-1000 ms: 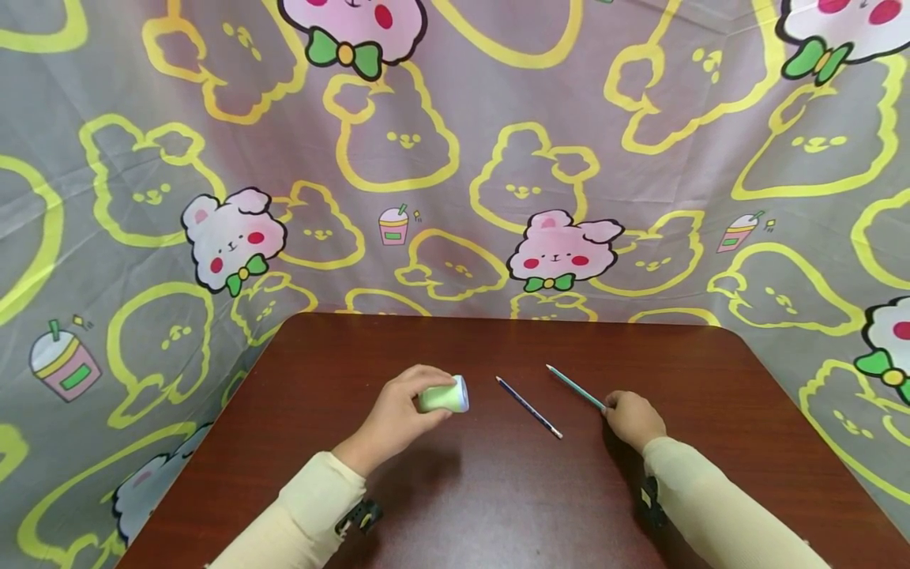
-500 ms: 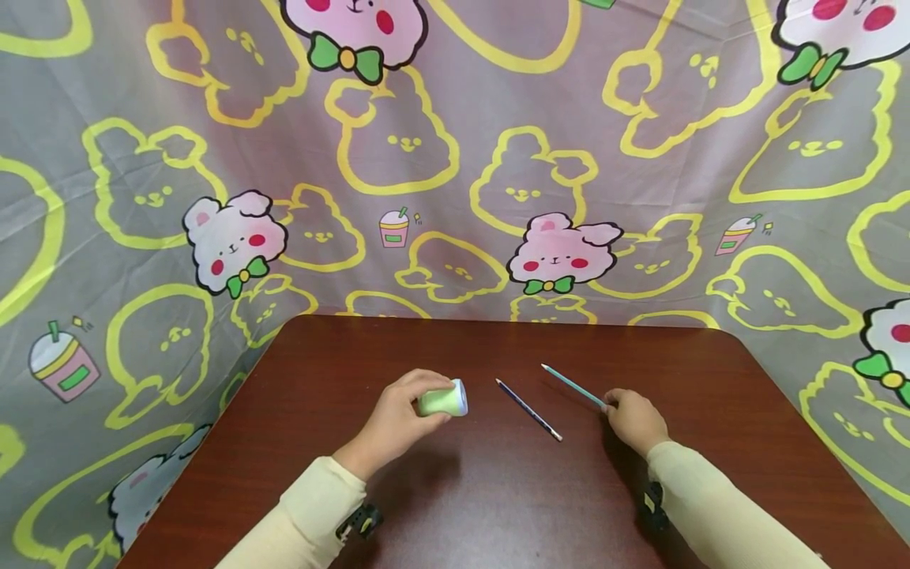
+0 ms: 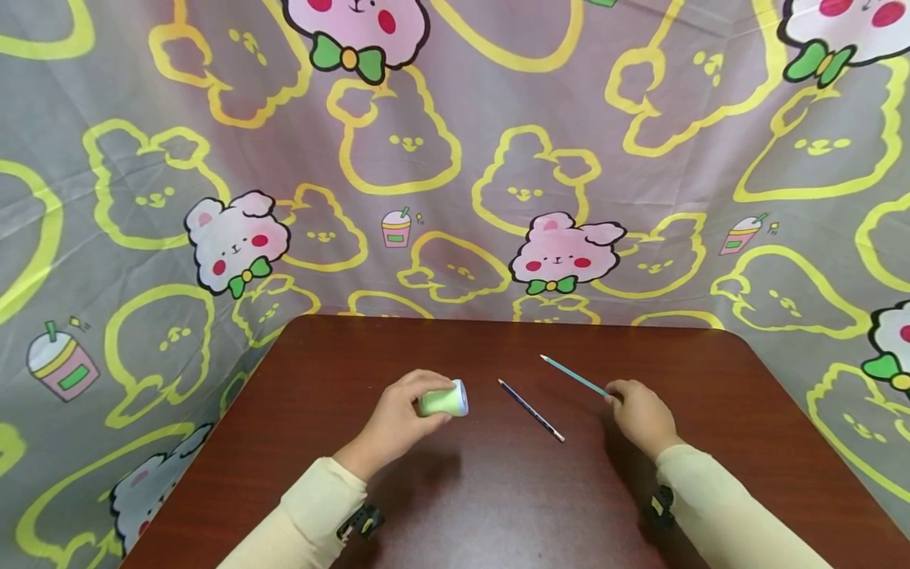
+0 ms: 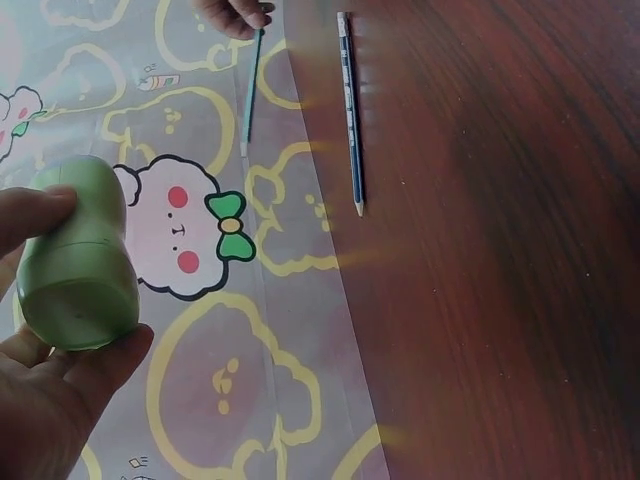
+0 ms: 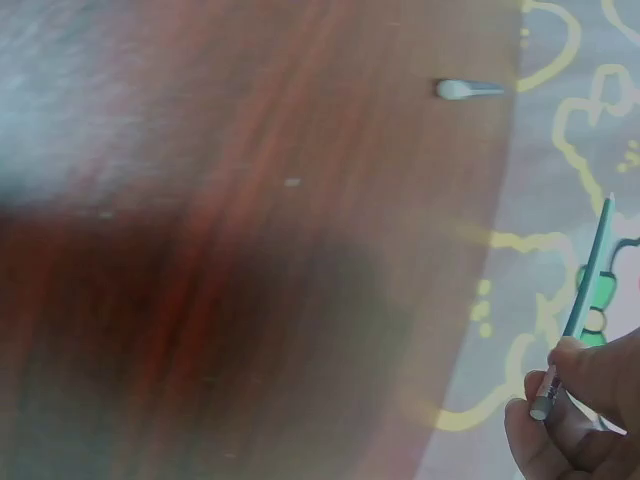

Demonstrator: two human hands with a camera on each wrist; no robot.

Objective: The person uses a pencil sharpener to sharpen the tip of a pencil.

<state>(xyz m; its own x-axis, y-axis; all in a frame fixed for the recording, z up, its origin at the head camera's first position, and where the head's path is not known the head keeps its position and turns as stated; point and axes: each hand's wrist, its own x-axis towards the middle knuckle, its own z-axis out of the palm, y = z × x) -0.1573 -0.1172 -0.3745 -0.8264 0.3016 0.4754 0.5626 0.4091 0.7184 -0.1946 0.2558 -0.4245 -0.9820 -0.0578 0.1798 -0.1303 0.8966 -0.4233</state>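
Observation:
My left hand (image 3: 393, 415) holds a small light-green waisted cylinder (image 3: 435, 401) on its side above the table, its pale-blue end turned right. In the left wrist view the green cylinder (image 4: 85, 270) sits between thumb and fingers. Over on the right, my right hand (image 3: 643, 416) pinches a teal pencil (image 3: 574, 375) near its rear end, the point directed up and left. The pencil's rear tip (image 5: 540, 408) shows beside the fingers in the right wrist view. Between both hands a dark-blue pencil (image 3: 531, 410) with a white end lies on the table, touched by neither.
A dark reddish-brown wooden table (image 3: 334, 356) with rounded far corners lies beneath both hands. Behind it and at its sides hangs a grey cloth (image 3: 441, 95) with yellow outlines and cartoon bunnies. Each forearm, in a cream sleeve (image 3: 306, 514), comes in from the near edge.
My right hand has risen slightly and shifted a little away from me, bringing the teal pencil with it. The left hand and the dark-blue pencil stay nearly still.

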